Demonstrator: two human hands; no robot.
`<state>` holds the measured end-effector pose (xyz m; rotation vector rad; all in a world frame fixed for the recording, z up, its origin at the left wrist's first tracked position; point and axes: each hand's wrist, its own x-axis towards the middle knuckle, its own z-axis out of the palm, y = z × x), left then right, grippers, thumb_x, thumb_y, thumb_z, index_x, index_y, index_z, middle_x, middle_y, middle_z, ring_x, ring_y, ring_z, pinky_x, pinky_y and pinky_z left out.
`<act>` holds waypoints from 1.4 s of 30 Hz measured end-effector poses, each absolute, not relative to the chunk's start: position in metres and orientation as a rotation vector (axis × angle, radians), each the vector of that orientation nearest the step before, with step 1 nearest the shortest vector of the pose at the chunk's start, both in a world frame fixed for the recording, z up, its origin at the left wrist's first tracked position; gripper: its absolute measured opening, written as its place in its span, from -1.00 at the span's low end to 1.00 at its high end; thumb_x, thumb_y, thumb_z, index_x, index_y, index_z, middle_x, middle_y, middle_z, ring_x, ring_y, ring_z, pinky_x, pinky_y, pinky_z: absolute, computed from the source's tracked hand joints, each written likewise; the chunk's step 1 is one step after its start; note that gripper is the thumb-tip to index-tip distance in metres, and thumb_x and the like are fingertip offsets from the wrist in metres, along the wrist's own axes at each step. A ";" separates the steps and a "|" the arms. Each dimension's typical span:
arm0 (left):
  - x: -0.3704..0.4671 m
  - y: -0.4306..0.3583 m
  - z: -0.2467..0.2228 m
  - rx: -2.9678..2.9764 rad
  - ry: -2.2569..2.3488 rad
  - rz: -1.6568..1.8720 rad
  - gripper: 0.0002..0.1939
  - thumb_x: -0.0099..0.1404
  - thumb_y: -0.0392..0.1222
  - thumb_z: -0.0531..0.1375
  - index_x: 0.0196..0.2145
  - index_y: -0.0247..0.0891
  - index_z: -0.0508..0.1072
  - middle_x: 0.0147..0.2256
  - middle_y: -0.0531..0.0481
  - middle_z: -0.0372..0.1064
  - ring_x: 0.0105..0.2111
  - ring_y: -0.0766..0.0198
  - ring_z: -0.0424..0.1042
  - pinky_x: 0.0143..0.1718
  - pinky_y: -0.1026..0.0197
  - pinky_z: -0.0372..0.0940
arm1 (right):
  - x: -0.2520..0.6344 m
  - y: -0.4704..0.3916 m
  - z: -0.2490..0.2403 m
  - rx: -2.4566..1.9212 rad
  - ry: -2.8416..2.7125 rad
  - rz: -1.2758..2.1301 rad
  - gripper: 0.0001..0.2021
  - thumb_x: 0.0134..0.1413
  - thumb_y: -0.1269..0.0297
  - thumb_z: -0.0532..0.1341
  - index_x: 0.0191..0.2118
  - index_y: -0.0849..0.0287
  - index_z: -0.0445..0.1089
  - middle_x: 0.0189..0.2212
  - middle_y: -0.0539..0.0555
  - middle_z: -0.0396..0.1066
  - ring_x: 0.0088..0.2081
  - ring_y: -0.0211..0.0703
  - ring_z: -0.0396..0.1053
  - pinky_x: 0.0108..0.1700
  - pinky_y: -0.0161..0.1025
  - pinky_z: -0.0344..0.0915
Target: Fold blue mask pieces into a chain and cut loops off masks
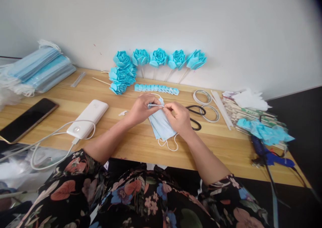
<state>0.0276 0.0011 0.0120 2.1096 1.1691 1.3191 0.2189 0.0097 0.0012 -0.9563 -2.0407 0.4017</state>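
In the middle of the table, my left hand (143, 107) pinches a small folded light blue strip (156, 105) that looks like face mask material. The fingertips of my right hand (178, 115) are closed on the strip's other end, touching the left fingers. Just below lie light blue pleated face masks (162, 125) with white ear loops; whether the strip is joined to them I cannot tell. Black-handled scissors (195, 124) lie partly hidden beside my right hand. A row of small folded blue pieces (156, 89) rests behind my hands.
Blue paper-like flowers on sticks (159, 57) lean on the wall. Stacked masks (37, 68), a phone (29, 120) and a cabled white power bank (88, 119) are left. Tape rolls (210, 114), white glue sticks (221, 109), wooden sticks and a blue glue gun (276, 160) are right.
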 end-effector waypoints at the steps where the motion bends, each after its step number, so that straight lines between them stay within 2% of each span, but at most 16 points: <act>1: 0.028 0.001 0.012 2.105 1.163 1.317 -0.77 0.33 -0.09 0.26 -0.44 -0.24 0.50 -0.43 -0.02 0.50 -0.37 0.25 0.44 -0.19 0.13 0.30 | 0.219 0.010 0.000 -0.959 -2.045 0.387 -0.84 0.23 0.25 0.17 -0.36 0.10 0.44 -0.47 0.03 0.47 -0.39 -0.15 0.39 -0.25 -0.19 0.27; 7: 0.027 0.002 0.010 2.121 1.214 1.345 -0.74 0.35 -0.02 0.25 -0.41 -0.23 0.50 -0.42 -0.04 0.49 -0.35 0.22 0.44 -0.12 0.06 0.30 | 0.217 0.010 0.001 -0.967 -1.985 0.480 -0.85 0.25 0.23 0.18 -0.28 0.06 0.50 -0.35 0.04 0.56 -0.31 -0.13 0.46 -0.18 -0.17 0.32; 12: 0.027 0.002 0.007 2.038 1.235 1.423 -0.74 0.34 0.00 0.25 -0.40 -0.22 0.50 -0.40 -0.03 0.49 -0.33 0.22 0.45 -0.12 0.07 0.31 | 0.217 0.011 0.004 -1.009 -1.939 0.522 -0.85 0.21 0.21 0.22 -0.37 0.09 0.47 -0.48 -0.01 0.50 -0.44 -0.19 0.40 -0.30 -0.23 0.29; 19: 0.031 -0.001 0.006 1.854 1.200 1.351 -0.61 0.28 0.14 0.26 -0.46 -0.25 0.46 -0.41 -0.03 0.50 -0.39 0.25 0.45 -0.32 0.18 0.32 | 0.218 0.007 0.006 -1.009 -1.969 0.491 -0.78 0.25 0.14 0.18 -0.40 0.08 0.42 -0.51 -0.01 0.45 -0.44 -0.19 0.36 -0.30 -0.23 0.26; 26: 0.029 0.001 0.005 1.872 1.173 1.358 -0.60 0.28 0.17 0.26 -0.42 -0.25 0.47 -0.40 -0.03 0.49 -0.36 0.23 0.46 -0.29 0.19 0.33 | 0.218 0.009 0.007 -1.003 -1.939 0.551 -0.82 0.24 0.17 0.19 -0.36 0.07 0.44 -0.49 -0.02 0.47 -0.45 -0.20 0.37 -0.33 -0.24 0.25; 32: 0.035 -0.002 0.004 1.933 1.222 1.370 -0.61 0.33 0.14 0.22 -0.42 -0.25 0.44 -0.43 -0.03 0.47 -0.38 0.24 0.45 -0.28 0.19 0.31 | 0.215 0.005 0.006 -1.026 -1.915 0.454 -0.85 0.21 0.24 0.20 -0.39 0.08 0.42 -0.54 -0.03 0.43 -0.49 -0.22 0.34 -0.35 -0.25 0.25; 35: 0.034 -0.005 0.006 1.941 1.211 1.353 -0.61 0.32 0.17 0.22 -0.38 -0.25 0.46 -0.38 -0.06 0.50 -0.33 0.21 0.48 -0.24 0.17 0.34 | 0.215 0.005 0.007 -0.991 -1.923 0.430 -0.86 0.20 0.27 0.20 -0.39 0.08 0.42 -0.56 -0.04 0.42 -0.50 -0.23 0.33 -0.37 -0.25 0.24; 37: 0.030 -0.006 0.009 1.898 1.165 1.376 -0.56 0.33 0.23 0.18 -0.28 -0.25 0.50 -0.31 -0.10 0.53 -0.28 0.19 0.49 -0.21 0.16 0.36 | 0.215 0.006 0.008 -0.976 -1.931 0.424 -0.87 0.20 0.29 0.20 -0.39 0.09 0.42 -0.54 -0.04 0.44 -0.49 -0.23 0.35 -0.37 -0.26 0.23; 39: 0.026 -0.008 0.013 1.816 1.119 1.426 -0.49 0.40 0.26 0.05 -0.20 -0.25 0.53 -0.27 -0.11 0.54 -0.25 0.18 0.50 -0.21 0.15 0.37 | 0.216 0.007 0.008 -0.969 -1.943 0.411 -0.88 0.20 0.31 0.20 -0.38 0.09 0.42 -0.52 -0.03 0.45 -0.48 -0.23 0.35 -0.35 -0.25 0.24; 41: 0.024 -0.008 0.017 1.736 1.110 1.447 -0.45 0.46 0.23 -0.05 -0.24 -0.25 0.55 -0.29 -0.10 0.54 -0.26 0.19 0.50 -0.20 0.15 0.37 | 0.217 0.008 0.007 -0.956 -1.962 0.384 -0.88 0.20 0.32 0.20 -0.38 0.09 0.43 -0.52 -0.03 0.45 -0.48 -0.23 0.35 -0.33 -0.25 0.24; 42: 0.024 -0.008 0.018 1.709 1.120 1.442 -0.46 0.46 0.20 -0.02 -0.29 -0.24 0.55 -0.31 -0.09 0.54 -0.27 0.19 0.50 -0.19 0.15 0.37 | 0.217 0.009 0.006 -0.946 -1.972 0.365 -0.87 0.21 0.32 0.20 -0.38 0.09 0.43 -0.52 -0.03 0.45 -0.47 -0.23 0.35 -0.32 -0.25 0.24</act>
